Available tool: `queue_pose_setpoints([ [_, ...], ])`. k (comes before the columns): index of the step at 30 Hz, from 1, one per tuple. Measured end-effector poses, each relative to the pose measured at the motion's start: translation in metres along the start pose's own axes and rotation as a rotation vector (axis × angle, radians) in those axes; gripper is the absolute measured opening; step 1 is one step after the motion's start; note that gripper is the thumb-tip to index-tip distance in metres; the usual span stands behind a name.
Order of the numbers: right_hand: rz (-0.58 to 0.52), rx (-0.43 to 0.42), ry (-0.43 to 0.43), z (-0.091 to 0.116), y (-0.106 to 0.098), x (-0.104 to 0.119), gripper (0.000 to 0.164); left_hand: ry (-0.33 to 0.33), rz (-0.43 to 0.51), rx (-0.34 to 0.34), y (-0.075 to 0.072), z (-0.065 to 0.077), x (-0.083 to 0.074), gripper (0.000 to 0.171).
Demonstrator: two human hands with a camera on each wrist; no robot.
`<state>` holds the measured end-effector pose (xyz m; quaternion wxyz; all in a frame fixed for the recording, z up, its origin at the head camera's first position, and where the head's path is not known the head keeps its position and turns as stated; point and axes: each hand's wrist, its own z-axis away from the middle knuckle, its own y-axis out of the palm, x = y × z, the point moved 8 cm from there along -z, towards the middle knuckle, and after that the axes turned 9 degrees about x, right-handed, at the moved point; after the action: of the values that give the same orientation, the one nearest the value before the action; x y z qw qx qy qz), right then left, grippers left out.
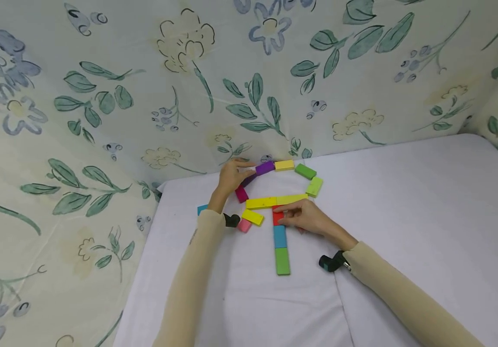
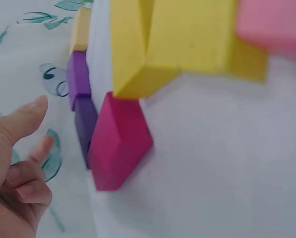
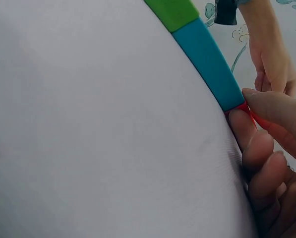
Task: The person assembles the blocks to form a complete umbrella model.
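Red, the top block (image 1: 277,220) of a straight column is pinched between the thumb and fingers of the right hand (image 1: 307,218), just beyond which two yellow blocks (image 1: 261,203) are set end to end. Nearer the person, the column is continued by a blue block (image 1: 280,236) and a green block (image 1: 282,261). The left hand (image 1: 230,176) is held with thumb and forefinger apart near a purple block (image 1: 265,167) in a curved row of coloured blocks (image 1: 284,165); whether contact is made cannot be told. All are laid on a white-covered surface (image 1: 383,202), backed by floral fabric (image 1: 231,48).
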<state>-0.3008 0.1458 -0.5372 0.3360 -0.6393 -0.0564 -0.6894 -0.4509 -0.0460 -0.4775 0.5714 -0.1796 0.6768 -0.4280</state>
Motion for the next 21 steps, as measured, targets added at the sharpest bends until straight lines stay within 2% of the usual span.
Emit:
queue_pose_setpoints([
  [5,-0.010,-0.006,0.035,0.001,-0.001,-0.001,0.033,0.037,0.005,-0.025,-0.023,0.030,0.005,0.028],
  [10,-0.006,-0.005,0.036,0.002,-0.001,0.000,0.035,0.016,0.018,-0.010,-0.031,0.075,0.016,0.028],
  [13,-0.004,-0.002,0.033,0.002,-0.001,0.001,0.036,-0.011,0.016,0.023,-0.025,0.101,0.023,0.029],
  [16,-0.007,-0.001,0.037,0.001,0.000,0.000,0.036,-0.016,0.009,0.066,-0.012,0.122,0.027,0.031],
  [21,0.003,0.003,0.042,-0.001,0.001,0.000,0.036,0.039,-0.031,0.111,0.008,0.143,0.018,0.036],
])
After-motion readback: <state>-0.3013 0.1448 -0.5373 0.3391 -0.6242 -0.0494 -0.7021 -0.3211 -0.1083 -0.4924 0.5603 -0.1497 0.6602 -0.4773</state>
